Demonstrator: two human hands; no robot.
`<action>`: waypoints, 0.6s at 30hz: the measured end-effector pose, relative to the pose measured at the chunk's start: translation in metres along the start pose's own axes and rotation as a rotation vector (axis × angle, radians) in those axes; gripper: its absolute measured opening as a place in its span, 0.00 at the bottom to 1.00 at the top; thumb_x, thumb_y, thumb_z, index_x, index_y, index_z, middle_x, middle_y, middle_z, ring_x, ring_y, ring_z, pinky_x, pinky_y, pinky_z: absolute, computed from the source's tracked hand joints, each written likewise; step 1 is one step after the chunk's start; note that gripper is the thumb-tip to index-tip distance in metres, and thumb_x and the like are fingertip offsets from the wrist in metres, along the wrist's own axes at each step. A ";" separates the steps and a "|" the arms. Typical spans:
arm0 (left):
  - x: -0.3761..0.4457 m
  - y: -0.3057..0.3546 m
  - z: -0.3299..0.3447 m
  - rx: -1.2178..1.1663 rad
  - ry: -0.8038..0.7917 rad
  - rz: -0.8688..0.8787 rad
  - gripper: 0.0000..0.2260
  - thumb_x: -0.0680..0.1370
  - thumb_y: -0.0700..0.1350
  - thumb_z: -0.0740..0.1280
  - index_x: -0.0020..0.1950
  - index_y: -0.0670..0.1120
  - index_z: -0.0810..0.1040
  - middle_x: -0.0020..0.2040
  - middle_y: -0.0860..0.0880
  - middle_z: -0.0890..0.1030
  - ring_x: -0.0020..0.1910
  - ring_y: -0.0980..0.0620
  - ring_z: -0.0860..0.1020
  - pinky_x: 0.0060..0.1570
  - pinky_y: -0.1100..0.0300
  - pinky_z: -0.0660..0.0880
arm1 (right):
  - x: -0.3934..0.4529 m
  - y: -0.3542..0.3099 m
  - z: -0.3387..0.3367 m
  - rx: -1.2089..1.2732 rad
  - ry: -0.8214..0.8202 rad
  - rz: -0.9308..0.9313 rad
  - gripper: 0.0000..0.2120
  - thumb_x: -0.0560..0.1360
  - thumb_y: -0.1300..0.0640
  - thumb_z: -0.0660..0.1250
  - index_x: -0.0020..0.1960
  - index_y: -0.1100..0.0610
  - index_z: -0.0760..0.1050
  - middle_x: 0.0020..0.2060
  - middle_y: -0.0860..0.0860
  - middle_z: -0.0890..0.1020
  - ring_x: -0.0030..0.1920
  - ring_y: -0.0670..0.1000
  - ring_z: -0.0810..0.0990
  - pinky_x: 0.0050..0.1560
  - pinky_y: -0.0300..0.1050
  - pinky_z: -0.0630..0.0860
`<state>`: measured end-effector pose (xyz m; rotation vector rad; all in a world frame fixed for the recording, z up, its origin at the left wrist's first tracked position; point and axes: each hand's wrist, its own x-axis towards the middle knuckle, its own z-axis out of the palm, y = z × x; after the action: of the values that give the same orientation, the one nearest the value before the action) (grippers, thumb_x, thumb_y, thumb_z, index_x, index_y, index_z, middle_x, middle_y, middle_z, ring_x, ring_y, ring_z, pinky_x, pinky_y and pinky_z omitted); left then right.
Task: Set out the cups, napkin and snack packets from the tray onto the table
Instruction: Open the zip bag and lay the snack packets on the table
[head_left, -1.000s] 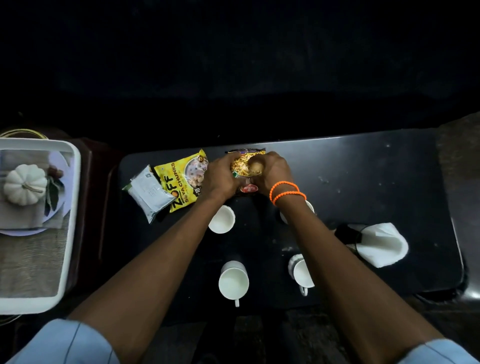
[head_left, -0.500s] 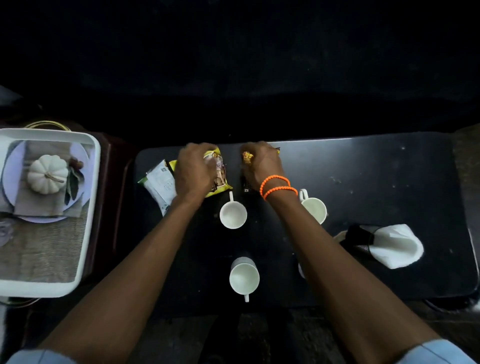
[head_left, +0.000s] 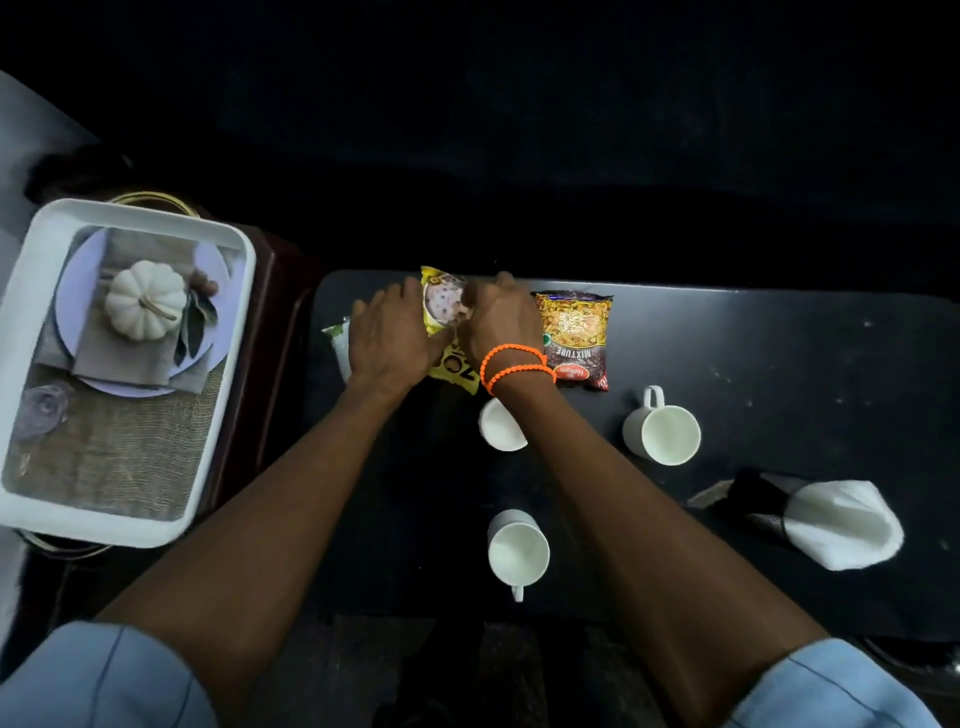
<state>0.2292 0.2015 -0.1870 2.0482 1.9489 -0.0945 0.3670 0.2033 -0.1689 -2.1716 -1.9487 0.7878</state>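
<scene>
Black table (head_left: 753, 364): both hands on yellow packet (head_left: 441, 312).
Left hand (head_left: 392, 340) and right hand (head_left: 501, 322) grip its sides; white packet (head_left: 340, 345) mostly hidden beneath left hand.

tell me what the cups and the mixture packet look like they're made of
Cups: likely glazed ceramic, since they are plain white, smooth and thick-walled with moulded handles, though plastic can't be ruled out. Mixture packet: glossy printed plastic film, going by its sheen, wrinkles and crimped end seams.

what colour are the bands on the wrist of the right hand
Bright orange: two beaded bands on the right hand's wrist, shown only in the head view.
</scene>
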 end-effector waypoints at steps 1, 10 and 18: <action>-0.001 -0.002 0.000 0.007 0.025 -0.017 0.25 0.78 0.62 0.69 0.61 0.42 0.74 0.58 0.40 0.80 0.59 0.38 0.78 0.59 0.43 0.69 | 0.000 0.000 0.001 0.001 -0.039 0.003 0.15 0.77 0.62 0.68 0.63 0.59 0.80 0.61 0.63 0.79 0.61 0.65 0.79 0.60 0.58 0.79; -0.009 -0.033 0.008 -0.214 -0.087 0.070 0.29 0.81 0.59 0.68 0.81 0.53 0.68 0.79 0.43 0.70 0.79 0.41 0.66 0.74 0.42 0.62 | 0.002 0.000 0.017 -0.038 -0.192 -0.036 0.22 0.75 0.62 0.74 0.67 0.56 0.75 0.68 0.62 0.72 0.67 0.65 0.73 0.59 0.60 0.80; -0.015 -0.037 0.016 -0.184 -0.041 0.056 0.30 0.81 0.63 0.66 0.81 0.55 0.68 0.80 0.43 0.69 0.81 0.41 0.63 0.78 0.41 0.57 | 0.003 -0.002 0.015 -0.050 -0.209 -0.058 0.24 0.75 0.65 0.73 0.68 0.56 0.74 0.69 0.62 0.71 0.68 0.65 0.72 0.61 0.61 0.79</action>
<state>0.1943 0.1835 -0.2048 1.9636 1.8021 0.0535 0.3587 0.2030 -0.1823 -2.1254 -2.1392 1.0031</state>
